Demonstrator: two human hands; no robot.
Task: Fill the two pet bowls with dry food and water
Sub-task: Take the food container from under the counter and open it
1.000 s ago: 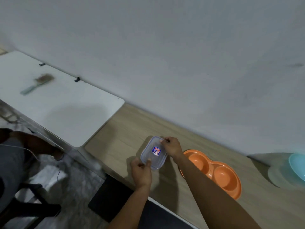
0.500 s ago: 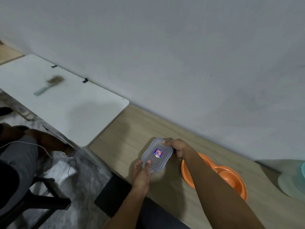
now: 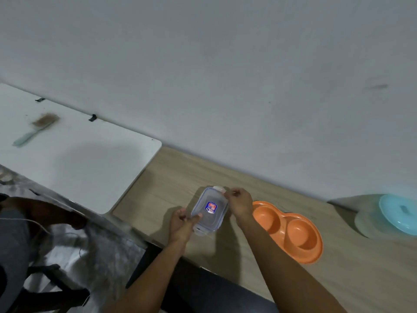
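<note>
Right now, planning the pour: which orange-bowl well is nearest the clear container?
The left well, beside the right hand on the clear container; the other well lies farther right, toward the blue lid.

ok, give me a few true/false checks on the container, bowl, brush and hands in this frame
1. The container is lidded. True.
2. The bowl holds dry food. False: it looks empty on both sides.
3. The right hand grips the container's far end. True.
4. The brush lies beside the bowl. False: it lies on the white table, far left of it.
5. The left hand holds the bowl. False: it holds the container's near end, with the thumb on top.
</note>
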